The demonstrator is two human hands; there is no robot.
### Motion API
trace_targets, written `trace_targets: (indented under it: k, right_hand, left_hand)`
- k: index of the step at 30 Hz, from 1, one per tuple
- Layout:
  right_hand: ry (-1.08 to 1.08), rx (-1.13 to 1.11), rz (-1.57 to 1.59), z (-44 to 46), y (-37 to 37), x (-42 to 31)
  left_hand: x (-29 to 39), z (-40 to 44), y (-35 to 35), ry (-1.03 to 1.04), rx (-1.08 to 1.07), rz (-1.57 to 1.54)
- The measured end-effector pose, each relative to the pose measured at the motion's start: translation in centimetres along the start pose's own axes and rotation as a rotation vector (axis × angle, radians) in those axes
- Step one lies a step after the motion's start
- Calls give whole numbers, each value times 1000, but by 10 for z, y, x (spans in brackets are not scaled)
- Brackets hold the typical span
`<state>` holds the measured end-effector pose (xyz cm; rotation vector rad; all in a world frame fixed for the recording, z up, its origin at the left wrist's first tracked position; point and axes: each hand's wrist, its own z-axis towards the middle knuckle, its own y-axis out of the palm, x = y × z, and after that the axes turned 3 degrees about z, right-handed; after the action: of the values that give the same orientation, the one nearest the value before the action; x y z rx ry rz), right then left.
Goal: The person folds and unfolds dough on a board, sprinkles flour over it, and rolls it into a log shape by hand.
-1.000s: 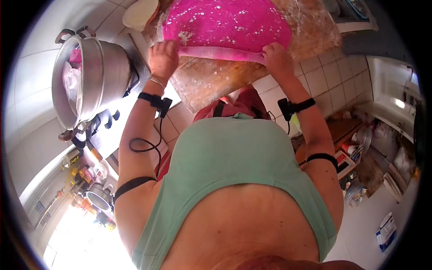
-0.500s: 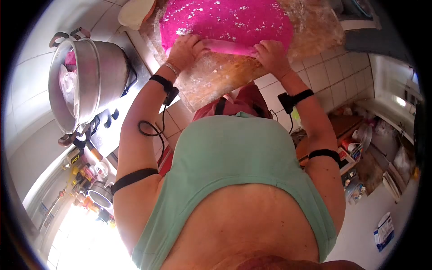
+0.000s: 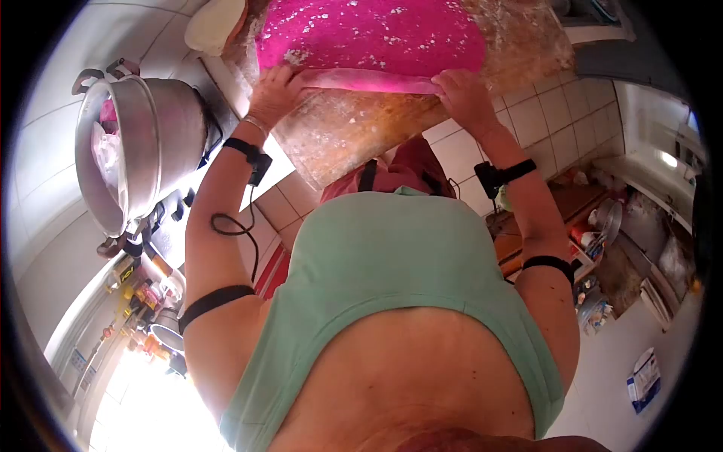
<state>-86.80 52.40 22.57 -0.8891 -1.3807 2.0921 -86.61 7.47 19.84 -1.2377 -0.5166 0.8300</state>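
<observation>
A bright pink sheet of what looks like dough [image 3: 369, 34], flecked with white bits, lies on the floury wooden board [image 3: 354, 128]. Along its near edge runs a pale pink strip [image 3: 361, 80], like a rolled edge; I cannot tell whether film covers it. My left hand [image 3: 279, 92] grips the strip at its left end, fingers curled over it. At the right end my right hand [image 3: 461, 94] is closed on the same strip, thumb side toward the middle. The undersides of both hands' grips are hidden.
On my left a large metal pot [image 3: 143, 151] with handles, holding pink stuff and clear plastic, stands on the stove. A pale round item [image 3: 215, 26] sits beyond it. Below the board is a tiled floor [image 3: 542, 120]; shelves of clutter [image 3: 602, 226] are on my right.
My left hand has shifted left and slightly toward me, and my right hand slightly right, so they are farther apart. More of the pale strip shows between them.
</observation>
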Motion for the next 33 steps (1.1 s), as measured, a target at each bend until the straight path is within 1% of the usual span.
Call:
trace_targets:
  k: [1,3,4,5,7,8,9,11,14,17,19,20,21,22,23,24,25,27,28,29,31,32,33]
  right_hand:
    - [-1,-44,28,1,-6,7]
    - [22,-45,60,7,-10,23]
    - [42,-43,98,10,-8,25]
    - [33,-35,105,15,1,21]
    - [54,153,-141,27,12,-6]
    - [53,151,-141,31,15,-25]
    - [11,161,-95,34,20,-49]
    - [-30,175,-48,43,38,-73]
    - [-62,182,1,49,67,-71]
    - [-72,150,-71,64,70,-54]
    - [-48,118,-57,74,58,-42]
    - [-44,112,-59,78,55,-36]
    - [-9,165,-72,83,56,-32]
    - [23,221,-85,87,56,-30]
    - [17,224,-85,88,57,-30]
    - [-4,213,-76,89,55,-34]
    - [-20,200,-69,88,54,-38]
    - [-44,198,-73,77,55,-52]
    - [-72,199,-76,74,57,-56]
    - [-69,201,-80,74,57,-54]
    - [-48,132,-131,72,60,-48]
    - [-49,128,-123,69,59,-46]
    - [-82,62,-144,70,54,-39]
  left_hand:
    - [-5,2,0,2,2,-4]
    - [-14,5,-7,-95,-52,-11]
    - [-12,10,-10,-100,21,-71]
    - [-4,14,-12,-103,19,-58]
    - [24,22,-5,-298,3,19]
    - [42,31,-21,-262,-336,13]
    - [51,32,-15,-265,-339,11]
    - [57,31,2,48,156,-149]
    - [42,35,5,62,103,-109]
    - [19,38,9,84,64,-63]
    - [12,50,1,22,-62,-15]
    - [11,55,-9,-16,-45,52]
    - [11,57,-7,-17,-47,46]
    - [8,62,-4,-95,33,22]
    - [5,67,-3,-175,117,4]
    - [10,66,-2,-234,37,9]
    - [13,61,1,-230,38,11]
    - [26,52,3,71,125,-49]
    - [30,48,-2,36,74,-109]
    - [27,52,-4,40,76,-109]
    - [15,47,-4,33,-47,-64]
    - [9,47,-3,36,-53,-37]
    - [4,47,-3,33,-54,-36]
